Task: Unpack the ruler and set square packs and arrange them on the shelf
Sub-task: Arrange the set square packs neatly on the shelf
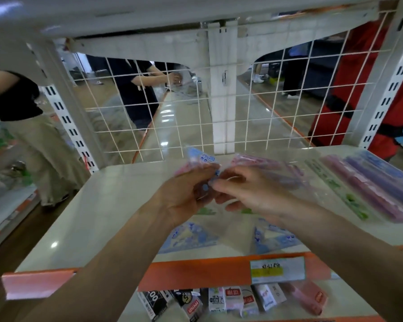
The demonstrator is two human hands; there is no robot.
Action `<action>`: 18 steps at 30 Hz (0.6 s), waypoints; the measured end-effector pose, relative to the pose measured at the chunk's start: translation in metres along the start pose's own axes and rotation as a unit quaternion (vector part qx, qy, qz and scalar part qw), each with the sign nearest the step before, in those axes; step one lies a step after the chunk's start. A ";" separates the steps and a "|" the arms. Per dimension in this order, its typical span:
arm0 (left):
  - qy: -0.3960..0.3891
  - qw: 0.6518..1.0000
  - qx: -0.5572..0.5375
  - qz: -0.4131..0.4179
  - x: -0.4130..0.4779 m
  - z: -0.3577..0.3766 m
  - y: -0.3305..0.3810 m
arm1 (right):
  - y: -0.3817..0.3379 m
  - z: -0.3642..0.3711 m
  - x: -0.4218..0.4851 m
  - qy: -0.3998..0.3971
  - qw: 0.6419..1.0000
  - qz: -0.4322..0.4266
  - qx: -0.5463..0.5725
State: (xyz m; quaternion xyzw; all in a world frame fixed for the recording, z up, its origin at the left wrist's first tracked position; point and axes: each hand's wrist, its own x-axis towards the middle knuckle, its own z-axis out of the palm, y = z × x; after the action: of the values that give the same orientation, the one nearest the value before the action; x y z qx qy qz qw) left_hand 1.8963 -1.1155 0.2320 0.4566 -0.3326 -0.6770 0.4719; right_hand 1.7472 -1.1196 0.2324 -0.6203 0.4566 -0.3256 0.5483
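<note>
Both hands raised over mid-shelf, meeting at screen centre. Left hand (184, 194) pinched closed on a clear pack (201, 162) with pink and blue printed contents, held clear of the shelf (84, 219); contents blurred, ruler or set square not distinguishable. Right hand (249, 194) closed fingertip-to-fingertip on the same pack's edge at 3 o'clock of the left, apparently working the wrapper open. Risks, as judged: thin slippery film held only by fingertips could slip and drop the pack onto the loose items beneath; a sharp tear could spill contents across the shelf or through the wire grid back (219, 112) at 12 o'clock; forearms sweeping low could push the near-edge packs off the front lip. Count on the shelf: two blue-patterned set square packs (189, 238) at 6 o'clock, partly hidden by the arms; one green-printed ruler strip (335, 187) at 3 o'clock; beyond it roughly three pink-to-purple ruler packs (382, 189), edges smeared, exact number uncertain; further pink packs (265, 163) behind the right hand, uncountable. Green fragments under the hands, unidentified. Small boxed goods (230, 300) on the lower shelf at 6 o'clock, not part of the task. Left half of the shelf unoccupied.
</note>
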 end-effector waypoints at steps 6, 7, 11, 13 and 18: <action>0.047 0.998 0.025 0.015 -0.020 -0.030 0.019 | -0.013 0.009 0.017 -0.036 0.999 -0.006 0.006; 0.061 0.997 0.030 0.027 -0.027 -0.040 0.023 | -0.015 0.007 0.018 -0.061 0.998 -0.002 -0.024; 0.110 0.966 0.234 0.023 -0.051 -0.071 0.025 | -0.012 0.016 0.022 -0.159 0.968 0.008 -0.196; 0.110 0.931 0.349 -0.002 -0.058 -0.075 0.021 | -0.007 0.027 0.021 -0.170 0.952 -0.008 -0.253; 0.105 0.835 0.540 -0.020 -0.063 -0.072 0.008 | 0.000 0.035 0.011 -0.148 0.893 -0.041 -0.423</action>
State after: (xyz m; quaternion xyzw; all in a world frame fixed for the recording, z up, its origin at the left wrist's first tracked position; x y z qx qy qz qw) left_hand 1.9747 -1.0605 0.2320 0.7138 -0.5843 -0.3472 0.1687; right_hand 1.7833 -1.1164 0.2248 -0.8528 0.4389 -0.0288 0.2816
